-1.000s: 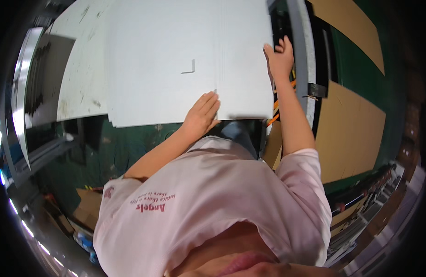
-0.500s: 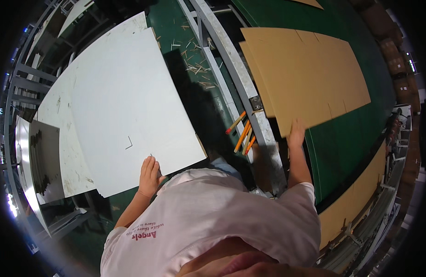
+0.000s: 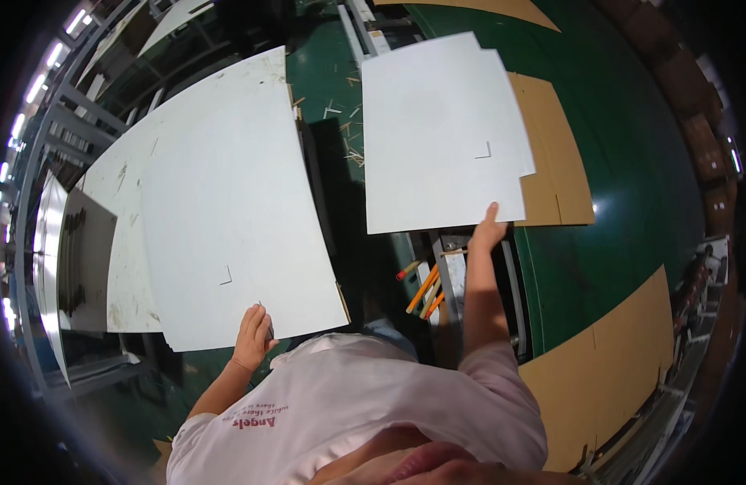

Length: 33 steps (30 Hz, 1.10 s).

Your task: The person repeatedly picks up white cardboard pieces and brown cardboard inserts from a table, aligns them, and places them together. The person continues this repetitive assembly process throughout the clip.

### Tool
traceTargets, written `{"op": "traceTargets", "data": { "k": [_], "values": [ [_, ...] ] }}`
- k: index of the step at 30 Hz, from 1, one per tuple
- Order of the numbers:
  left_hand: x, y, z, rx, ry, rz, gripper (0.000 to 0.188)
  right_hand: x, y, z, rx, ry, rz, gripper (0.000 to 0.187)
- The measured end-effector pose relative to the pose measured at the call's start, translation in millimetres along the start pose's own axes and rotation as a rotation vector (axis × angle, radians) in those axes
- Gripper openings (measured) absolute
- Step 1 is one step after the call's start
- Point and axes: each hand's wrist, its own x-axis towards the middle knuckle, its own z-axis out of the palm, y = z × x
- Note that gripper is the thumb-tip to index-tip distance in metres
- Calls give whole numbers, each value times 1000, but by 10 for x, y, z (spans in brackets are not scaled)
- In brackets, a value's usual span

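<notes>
My right hand (image 3: 488, 233) pinches the near edge of a white-faced cardboard sheet (image 3: 438, 137), thumb on top and the other fingers hidden beneath. That sheet has notched corners and a small L-shaped mark. It overlaps a brown cardboard sheet (image 3: 559, 153) lying on the green surface. My left hand (image 3: 252, 338) rests on the near edge of a stack of white sheets (image 3: 227, 210), its fingers stretched out and close together. Something dark shows beside the left thumb; I cannot make it out. The top white sheet of the stack bears a similar L-shaped mark.
The stack sits on a stained pale table (image 3: 126, 242). Orange and tan sticks (image 3: 425, 293) poke up beside a metal frame between the two work surfaces. Another brown sheet (image 3: 607, 372) lies at the near right. Scraps litter the green floor (image 3: 316, 77).
My right hand was at a brown-faced sheet; now it holds a white-faced one, farther left and partly over the gap. The sheet appears turned over. My left hand stays at the stack's near edge.
</notes>
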Motion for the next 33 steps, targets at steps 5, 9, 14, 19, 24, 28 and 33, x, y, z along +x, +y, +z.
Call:
{"op": "traceTargets", "data": {
  "k": [5,9,14,19,24,28,33],
  "values": [
    [-42,11,11,16,-29,-58,75,339,451,995,-639,237,399,97],
    [0,-3,-33,-2,-29,-35,74,746,722,1416,-65,110,869,74],
    [-80,6,-12,9,-46,-46,72,778,610,2413,645,-298,825,11],
    [-39,13,-16,-11,-8,-23,70,378,-820,2445,607,-676,607,11],
    [-57,-42,41,-46,51,13,68,-1344,-1433,1628,509,-766,533,20],
    [-23,-64,16,-85,68,4,66,-2840,-1343,901,411,-911,568,26],
    [-36,-47,3,-190,72,-51,50,-4239,-1124,287,369,-1106,814,26]
  ]
}}
